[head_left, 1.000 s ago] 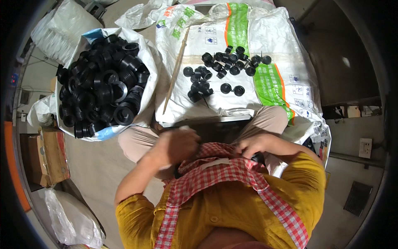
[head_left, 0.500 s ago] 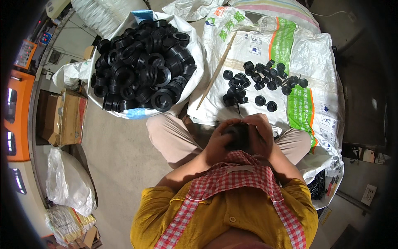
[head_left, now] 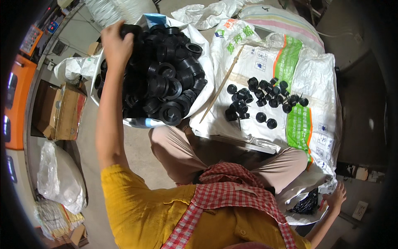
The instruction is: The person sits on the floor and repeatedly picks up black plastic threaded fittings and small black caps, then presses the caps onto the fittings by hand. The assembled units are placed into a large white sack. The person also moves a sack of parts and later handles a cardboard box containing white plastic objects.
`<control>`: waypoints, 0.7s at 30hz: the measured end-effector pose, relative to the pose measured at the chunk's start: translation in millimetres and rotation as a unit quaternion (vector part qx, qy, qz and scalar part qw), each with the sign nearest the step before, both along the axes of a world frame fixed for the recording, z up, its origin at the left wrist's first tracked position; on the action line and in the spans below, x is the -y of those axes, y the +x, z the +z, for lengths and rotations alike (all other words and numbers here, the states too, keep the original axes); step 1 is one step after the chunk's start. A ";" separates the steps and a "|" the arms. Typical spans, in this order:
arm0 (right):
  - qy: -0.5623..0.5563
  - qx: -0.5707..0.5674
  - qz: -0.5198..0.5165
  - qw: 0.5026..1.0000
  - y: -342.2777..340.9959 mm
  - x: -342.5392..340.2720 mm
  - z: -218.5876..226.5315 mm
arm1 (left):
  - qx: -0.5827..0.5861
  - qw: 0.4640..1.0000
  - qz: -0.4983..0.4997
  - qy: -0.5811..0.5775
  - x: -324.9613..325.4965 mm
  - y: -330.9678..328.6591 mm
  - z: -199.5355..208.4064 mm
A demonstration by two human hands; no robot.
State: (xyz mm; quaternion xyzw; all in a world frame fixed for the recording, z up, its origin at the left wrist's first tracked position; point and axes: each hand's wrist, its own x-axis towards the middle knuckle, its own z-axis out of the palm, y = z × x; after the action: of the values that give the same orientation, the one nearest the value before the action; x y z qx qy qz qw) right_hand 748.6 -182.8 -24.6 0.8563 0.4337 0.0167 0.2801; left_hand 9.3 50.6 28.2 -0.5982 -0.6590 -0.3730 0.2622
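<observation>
Head view shows a low counter (head_left: 244,143) under a spread white woven sheet (head_left: 319,83) crossed by a green and orange band. Before it sits the person, legs folded in pale trousers (head_left: 172,151), wearing a mustard shirt (head_left: 145,207) and a red-and-white checked apron (head_left: 232,195). Left of the counter stands an open white sack (head_left: 209,66), heaped with ribbed black fittings (head_left: 168,70). Farther left are a clear plastic bag (head_left: 60,178) and, beyond it, an open cardboard box (head_left: 68,112). At the person's right, below the sheet's corner, a white bag (head_left: 298,218) holds thin black pieces (head_left: 306,204). A tapered wooden stick (head_left: 222,84) lies slantwise on the sheet, on the side nearer the sack.

Of the hands, the left hand (head_left: 117,43) reaches over the sack's far left rim, thumb and fingers grasping a black fitting (head_left: 130,30). The right hand (head_left: 336,196) has released fingers, spread beside the white bag; whether it touches the bag I cannot tell. Smallest are the black caps (head_left: 271,93), clustered mid-sheet, two set apart nearer the person.
</observation>
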 end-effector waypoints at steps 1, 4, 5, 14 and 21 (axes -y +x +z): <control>0.103 -0.118 0.099 0.983 12.6 -10.6 -9.0 | -0.009 0.994 0.032 -0.106 -21.1 -24.5 -14.0; 0.337 -0.487 0.169 0.788 -33.9 -88.5 -70.5 | 0.067 0.912 0.082 -0.396 -68.9 -47.4 -20.0; 0.284 -0.650 0.130 0.693 -93.8 -124.0 -68.5 | 0.081 0.925 0.042 -0.368 -76.3 -36.0 -16.9; 0.059 -0.878 -0.068 0.470 -439.3 -382.4 -128.0 | 0.176 0.952 0.203 -0.147 8.7 -218.0 -18.4; 0.117 -0.856 0.038 0.501 -517.0 -398.5 -135.4 | 0.628 0.742 0.004 -0.235 37.7 -213.5 -91.3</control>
State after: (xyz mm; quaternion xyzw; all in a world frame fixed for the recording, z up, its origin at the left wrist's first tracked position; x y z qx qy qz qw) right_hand 231.5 215.7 -160.0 0.4600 0.4877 -0.6639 -0.3314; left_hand -204.1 12.8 -63.1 -0.2685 -0.7439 -0.4963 -0.3581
